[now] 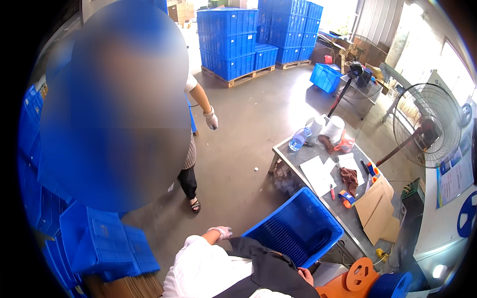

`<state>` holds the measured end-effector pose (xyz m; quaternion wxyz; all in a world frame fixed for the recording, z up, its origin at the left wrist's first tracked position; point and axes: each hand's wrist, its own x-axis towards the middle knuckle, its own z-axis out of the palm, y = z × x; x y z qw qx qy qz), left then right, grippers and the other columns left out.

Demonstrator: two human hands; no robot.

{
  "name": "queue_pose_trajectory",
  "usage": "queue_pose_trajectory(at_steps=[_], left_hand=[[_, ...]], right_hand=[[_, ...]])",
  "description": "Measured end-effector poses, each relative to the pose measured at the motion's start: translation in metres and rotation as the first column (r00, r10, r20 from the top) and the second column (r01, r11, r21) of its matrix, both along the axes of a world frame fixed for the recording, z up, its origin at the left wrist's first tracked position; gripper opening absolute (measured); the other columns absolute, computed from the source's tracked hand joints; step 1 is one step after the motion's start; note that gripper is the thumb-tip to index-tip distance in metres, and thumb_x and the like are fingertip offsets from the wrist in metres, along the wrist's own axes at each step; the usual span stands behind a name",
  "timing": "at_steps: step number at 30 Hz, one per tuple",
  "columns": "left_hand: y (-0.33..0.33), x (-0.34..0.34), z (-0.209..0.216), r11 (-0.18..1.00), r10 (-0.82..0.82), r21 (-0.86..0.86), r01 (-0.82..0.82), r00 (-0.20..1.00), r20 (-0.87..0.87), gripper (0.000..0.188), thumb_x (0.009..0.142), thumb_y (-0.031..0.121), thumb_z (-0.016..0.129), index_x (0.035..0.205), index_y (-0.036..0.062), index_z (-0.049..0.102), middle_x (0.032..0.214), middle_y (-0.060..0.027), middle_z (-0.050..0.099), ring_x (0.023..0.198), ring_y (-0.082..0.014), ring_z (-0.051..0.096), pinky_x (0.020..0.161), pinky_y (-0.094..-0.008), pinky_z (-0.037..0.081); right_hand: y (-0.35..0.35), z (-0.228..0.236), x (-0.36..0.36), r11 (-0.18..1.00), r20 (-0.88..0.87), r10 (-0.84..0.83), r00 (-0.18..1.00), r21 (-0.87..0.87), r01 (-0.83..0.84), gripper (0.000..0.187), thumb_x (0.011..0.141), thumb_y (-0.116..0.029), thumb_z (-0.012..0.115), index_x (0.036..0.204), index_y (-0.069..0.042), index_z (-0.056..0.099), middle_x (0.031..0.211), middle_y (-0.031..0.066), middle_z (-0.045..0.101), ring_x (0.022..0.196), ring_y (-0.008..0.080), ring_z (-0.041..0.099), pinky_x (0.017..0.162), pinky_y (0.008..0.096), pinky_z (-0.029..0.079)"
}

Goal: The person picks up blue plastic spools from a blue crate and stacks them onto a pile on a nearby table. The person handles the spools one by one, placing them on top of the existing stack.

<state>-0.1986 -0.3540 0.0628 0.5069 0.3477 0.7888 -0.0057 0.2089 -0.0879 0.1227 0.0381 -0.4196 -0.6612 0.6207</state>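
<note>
Blue crates (102, 243) stand stacked down the left side of the frame, with brown cardboard (130, 287) at the lower left. A large blur covers most of a co-worker in the upper left, whose gloved hand (211, 120) hangs over the grey floor (233, 154). At the upper centre, more blue crates rise on wooden pallets (243, 77). Right of centre, a grey table (344, 212) bears white sheets (318, 171), a brown cloth (349, 180) and cardboard pieces (380, 211); a pedestal fan (426, 126) stands beyond it at the right. An orange reel (360, 274) and a blue reel (392, 287) sit at the lower right. At the lower centre, the left hand (224, 232), apparently gloved, is just beside an open blue bin (307, 208) with closely spaced ridged edges inside; whether its fingers pinch anything, I cannot tell. The right hand (305, 275) shows only in part, near the bin's lower rim; its grip and any contact cannot be told
</note>
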Motion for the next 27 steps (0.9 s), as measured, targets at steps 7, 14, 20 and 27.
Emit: queue_pose_trajectory(at_steps=[7,14,20,27], left_hand=[[-0.040,0.005,-0.012,0.995,0.077,-0.068,-0.076,0.997,0.009,0.053,0.093,0.038,0.043,0.139,0.0134,0.048,0.140,-0.0137,0.053,0.127,-0.0330,0.050,0.105,-0.0423,0.040],[-0.048,0.003,-0.009,0.963,0.256,-0.084,-0.255,0.967,-0.001,0.048,0.094,0.037,0.042,0.134,0.0114,0.052,0.138,-0.0137,0.053,0.125,-0.0338,0.051,0.103,-0.0437,0.042],[-0.028,0.000,-0.011,0.953,0.300,-0.061,-0.298,0.954,0.027,0.053,0.093,0.039,0.045,0.137,0.0112,0.050,0.137,-0.0157,0.055,0.125,-0.0347,0.051,0.104,-0.0438,0.041],[-0.022,0.006,-0.043,0.955,0.296,-0.002,-0.296,0.955,0.038,0.049,0.093,0.037,0.044,0.135,0.0125,0.051,0.138,-0.0150,0.053,0.127,-0.0338,0.050,0.104,-0.0448,0.041]], right_hand=[[-0.008,0.012,-0.020,0.999,0.048,0.045,0.998,0.023,-0.046,0.028,0.099,-0.022,0.058,0.118,-0.001,0.060,0.099,0.0037,0.065,0.091,0.0095,0.058,0.080,0.0240,0.048],[-0.016,0.012,-0.030,0.999,0.074,0.020,0.997,-0.036,-0.018,0.028,0.096,-0.020,0.058,0.116,-0.001,0.061,0.103,0.0085,0.067,0.096,0.0155,0.060,0.088,0.0287,0.047],[-0.013,0.013,-0.030,0.999,0.088,0.019,0.996,-0.045,-0.015,0.029,0.096,-0.020,0.058,0.117,-0.001,0.061,0.104,0.0092,0.067,0.097,0.0160,0.060,0.088,0.0286,0.047],[-0.011,0.016,-0.030,0.999,0.119,0.029,0.993,-0.024,-0.026,0.029,0.096,-0.020,0.057,0.117,-0.001,0.061,0.105,0.0101,0.066,0.097,0.0171,0.060,0.088,0.0288,0.047]])
